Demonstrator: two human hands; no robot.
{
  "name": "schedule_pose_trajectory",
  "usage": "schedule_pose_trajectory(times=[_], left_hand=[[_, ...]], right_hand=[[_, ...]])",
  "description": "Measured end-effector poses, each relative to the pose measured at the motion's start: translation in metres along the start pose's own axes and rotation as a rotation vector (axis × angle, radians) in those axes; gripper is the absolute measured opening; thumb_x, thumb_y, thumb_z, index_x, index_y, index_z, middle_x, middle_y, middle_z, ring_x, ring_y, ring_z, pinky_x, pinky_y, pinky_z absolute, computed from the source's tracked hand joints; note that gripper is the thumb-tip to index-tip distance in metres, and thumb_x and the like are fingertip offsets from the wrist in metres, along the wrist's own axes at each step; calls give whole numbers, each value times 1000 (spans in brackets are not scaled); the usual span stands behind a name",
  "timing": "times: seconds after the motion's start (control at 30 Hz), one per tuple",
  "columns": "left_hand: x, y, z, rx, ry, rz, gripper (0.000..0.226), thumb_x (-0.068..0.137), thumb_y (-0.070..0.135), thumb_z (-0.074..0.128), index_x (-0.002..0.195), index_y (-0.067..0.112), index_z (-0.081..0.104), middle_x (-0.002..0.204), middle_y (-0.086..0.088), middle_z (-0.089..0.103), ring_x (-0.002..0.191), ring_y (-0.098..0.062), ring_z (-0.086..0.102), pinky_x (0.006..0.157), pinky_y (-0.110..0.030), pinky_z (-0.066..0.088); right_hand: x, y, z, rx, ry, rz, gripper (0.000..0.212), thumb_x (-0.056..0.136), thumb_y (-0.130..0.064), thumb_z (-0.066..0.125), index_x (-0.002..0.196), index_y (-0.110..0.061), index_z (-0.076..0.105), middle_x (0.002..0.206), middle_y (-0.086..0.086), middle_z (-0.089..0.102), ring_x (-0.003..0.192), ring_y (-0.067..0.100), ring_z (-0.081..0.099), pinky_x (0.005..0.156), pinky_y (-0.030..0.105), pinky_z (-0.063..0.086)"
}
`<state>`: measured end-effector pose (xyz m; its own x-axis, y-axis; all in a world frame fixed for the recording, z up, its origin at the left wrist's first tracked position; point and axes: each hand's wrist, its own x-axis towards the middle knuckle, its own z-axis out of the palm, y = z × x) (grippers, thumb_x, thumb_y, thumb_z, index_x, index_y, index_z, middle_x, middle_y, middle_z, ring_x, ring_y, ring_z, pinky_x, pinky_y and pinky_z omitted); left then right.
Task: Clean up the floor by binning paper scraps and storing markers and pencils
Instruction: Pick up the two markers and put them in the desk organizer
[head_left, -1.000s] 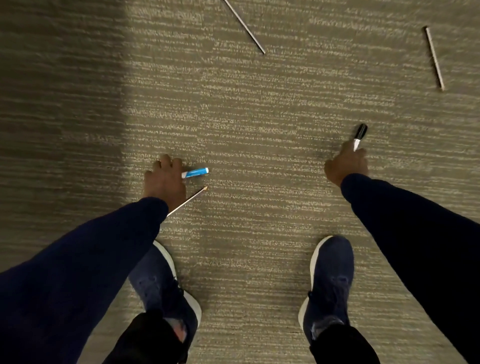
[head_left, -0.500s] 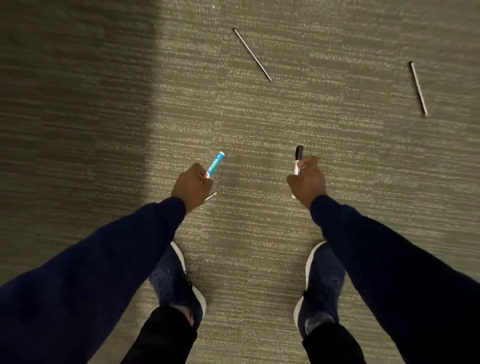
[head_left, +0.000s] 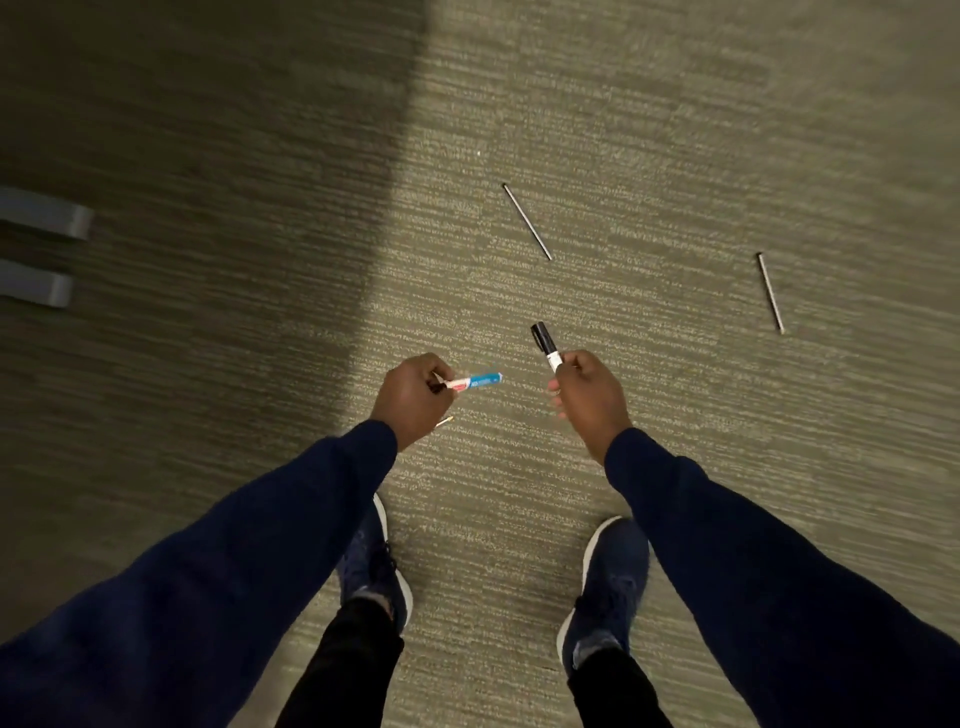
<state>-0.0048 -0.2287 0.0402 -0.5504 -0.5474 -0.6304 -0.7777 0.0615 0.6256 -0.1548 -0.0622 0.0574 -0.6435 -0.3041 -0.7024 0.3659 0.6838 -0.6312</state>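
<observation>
The left hand (head_left: 410, 397) is curled into a fist around a blue marker (head_left: 475, 382), whose capped end sticks out to the right of the knuckles; a thin pencil tip (head_left: 445, 421) pokes out just below the same fist. The right hand (head_left: 587, 397) is also closed, gripping a black marker (head_left: 545, 345) that points up and away from the fingers. Both hands hang above the carpet (head_left: 675, 130), near each other but apart. Beyond the right hand a dark pencil (head_left: 527, 221) lies on the carpet, and a second pencil (head_left: 771, 293) lies well off to its right.
</observation>
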Motion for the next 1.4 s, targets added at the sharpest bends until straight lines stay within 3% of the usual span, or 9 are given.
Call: schedule_pose_trajectory(times=[0.1,0.33,0.47,0.6,0.73,0.93,1.07,1.4], left_hand=[[-32,27,-25,-7,26,50,16,84,9,75,84,18,62,76,3,64,57,-3,56,46,-7,40],[-115,92,-82,-151,103,46,10,83,21,80,90,18,74,77,9,69,56,4,57,55,-15,40],[-164,129,-110,-294,149,16,14,86,29,77,92,17,75,67,10,62,57,-2,53,62,-27,43],[-212,156,-141,-447,217,-18,16,92,35,69,93,19,71,88,-11,71,79,-20,64,68,-37,51],[-258,171,-173,-574,335,-55,22,98,35,61,98,14,65,91,-8,71,79,-21,67,67,-38,54],[-309,178,-239,-743,514,-77,26,101,34,55,95,10,63,68,0,56,61,-15,54,53,-27,47],[-333,163,-306,-834,596,-95,34,100,40,55,101,7,63,73,1,52,70,-18,51,65,-35,44],[-390,109,-482,-917,728,-61,31,98,40,56,98,10,63,74,0,53,73,-20,51,67,-38,43]], right_hand=[[-32,-36,-14,-43,-81,-60,15,98,-24,50,106,-21,62,87,2,65,72,17,55,62,34,47],[-111,-121,-33,-63,-229,-123,20,100,-22,55,117,-18,61,95,0,70,76,10,62,64,23,49],[-161,-164,-37,-54,-276,-120,17,99,-17,54,114,-17,60,95,4,74,77,15,67,73,34,54],[-209,-203,-42,-81,-351,-137,16,98,-16,55,112,-19,61,98,5,77,79,16,73,86,38,57],[-255,-236,-33,-136,-403,-149,17,96,-12,54,112,-16,60,94,6,77,77,18,73,88,41,57],[-323,-294,14,-209,-471,-167,12,96,-11,53,103,-20,58,94,9,77,79,22,73,74,35,56],[-364,-334,60,-258,-510,-210,11,98,-13,52,107,-18,57,95,9,76,78,23,73,73,38,56],[-463,-437,197,-264,-604,-288,24,100,-8,50,124,-5,55,103,17,74,82,25,69,68,37,55]])
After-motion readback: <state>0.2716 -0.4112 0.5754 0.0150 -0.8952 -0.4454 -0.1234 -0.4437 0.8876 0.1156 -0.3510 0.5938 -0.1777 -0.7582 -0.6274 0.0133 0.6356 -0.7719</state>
